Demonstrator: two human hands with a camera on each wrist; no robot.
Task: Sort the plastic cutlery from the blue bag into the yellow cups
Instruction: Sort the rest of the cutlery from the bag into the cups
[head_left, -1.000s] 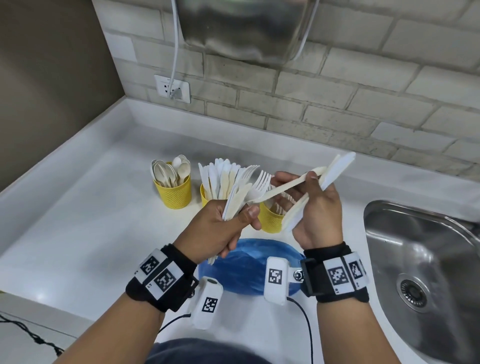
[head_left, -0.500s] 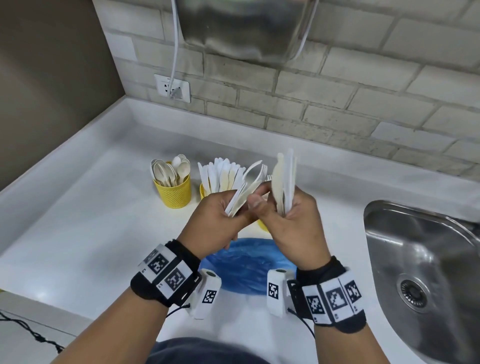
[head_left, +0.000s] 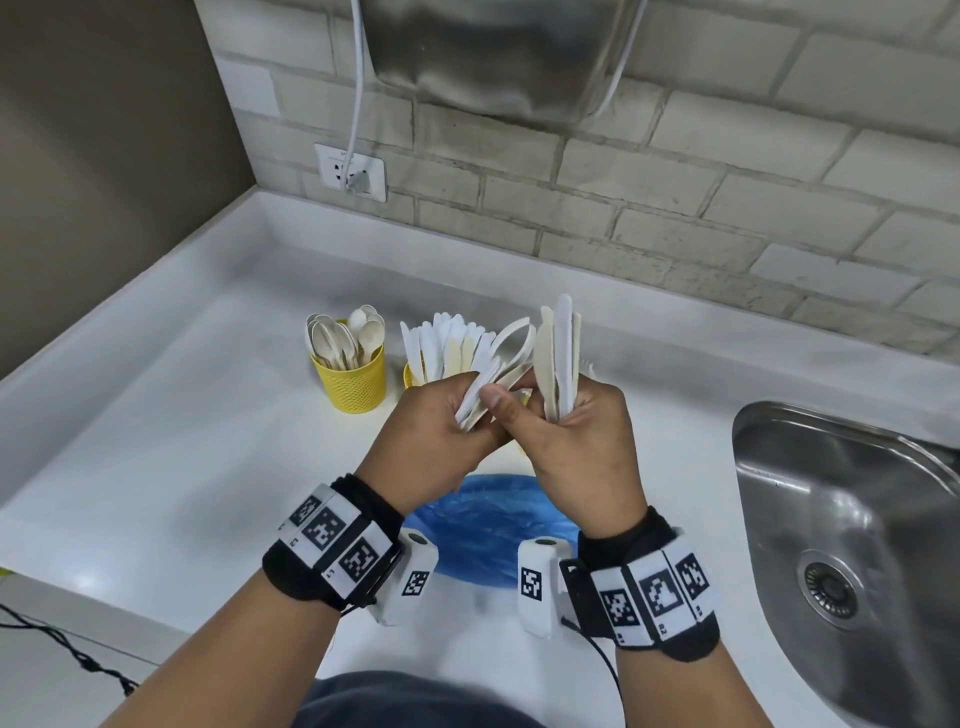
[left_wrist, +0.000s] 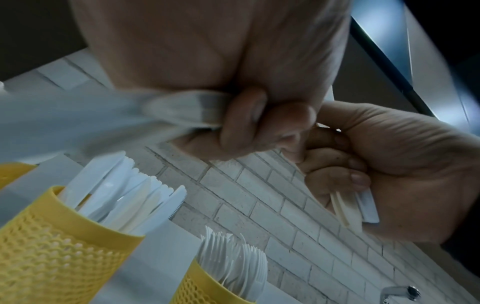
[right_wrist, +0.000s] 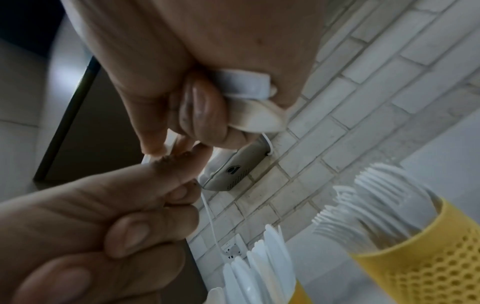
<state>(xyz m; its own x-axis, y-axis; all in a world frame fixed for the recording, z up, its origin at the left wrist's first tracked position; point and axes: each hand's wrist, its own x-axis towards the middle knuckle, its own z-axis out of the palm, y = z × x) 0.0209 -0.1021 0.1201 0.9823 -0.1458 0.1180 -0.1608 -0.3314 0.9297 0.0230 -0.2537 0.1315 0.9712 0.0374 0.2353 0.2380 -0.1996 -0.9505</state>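
Observation:
My left hand (head_left: 441, 436) grips a fanned bundle of white forks (head_left: 501, 358), its fingers curled round the handles (left_wrist: 187, 111). My right hand (head_left: 576, 447) holds several white and cream knives (head_left: 558, 353) upright, and its thumb presses on the left bundle. Both hands meet above the blue bag (head_left: 488, 530), which lies flat on the counter. Behind them stand the yellow cups: one with spoons (head_left: 350, 384), one with knives (left_wrist: 52, 246), one with forks (right_wrist: 428, 261) that the hands mostly hide in the head view.
A steel sink (head_left: 831, 519) is set into the white counter (head_left: 182, 441) at the right. On the brick wall hang a socket (head_left: 350, 171) with a white cable and a metal appliance (head_left: 498, 52).
The right hand came in from the right and turned its knives from slanted to upright. Both hands now touch; since half a second ago little has moved.

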